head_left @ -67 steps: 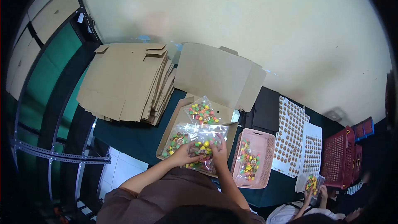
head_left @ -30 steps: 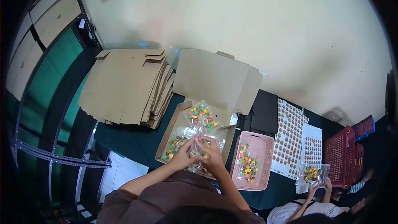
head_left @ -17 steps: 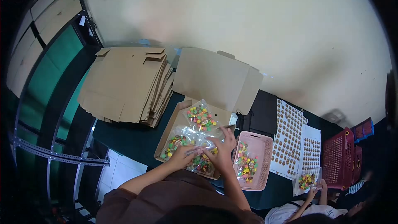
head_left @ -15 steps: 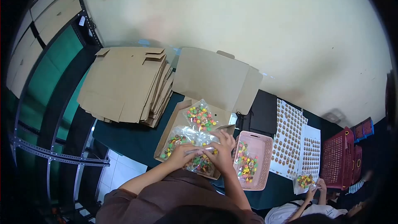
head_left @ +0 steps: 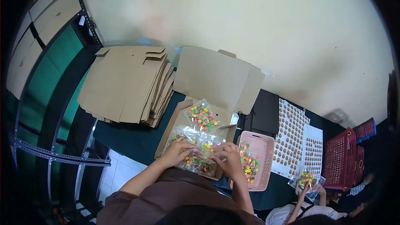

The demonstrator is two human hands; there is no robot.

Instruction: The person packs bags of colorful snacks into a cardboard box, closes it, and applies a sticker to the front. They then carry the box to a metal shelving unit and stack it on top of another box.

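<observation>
My left hand (head_left: 176, 152) pinches the near left edge of a clear plastic bag of colourful round candies (head_left: 196, 164). On the opposite side my right hand (head_left: 228, 158) has its fingers closed on the same bag's edge. The bag lies low in an open cardboard box (head_left: 170, 128), close to my body. Another candy bag (head_left: 201, 116) rests at the back of the box, with more clear plastic and candies between it and my hands. My fingers partly cover the held bag's top. To the right of my right hand stands a pink basket (head_left: 266, 158) holding more candies.
Flattened cardboard boxes (head_left: 121, 85) are stacked at left. The open box's lid (head_left: 208, 75) leans toward the wall. Sticker sheets (head_left: 289, 137) and maroon baskets (head_left: 338, 158) lie to the right. A co-worker's hands (head_left: 306, 191) hold another candy bag (head_left: 306, 180).
My hands have moved slightly apart, stretching the bag's edge between them, my left hand shifting a little left. The co-worker's candy bag has turned and lies more spread out.
</observation>
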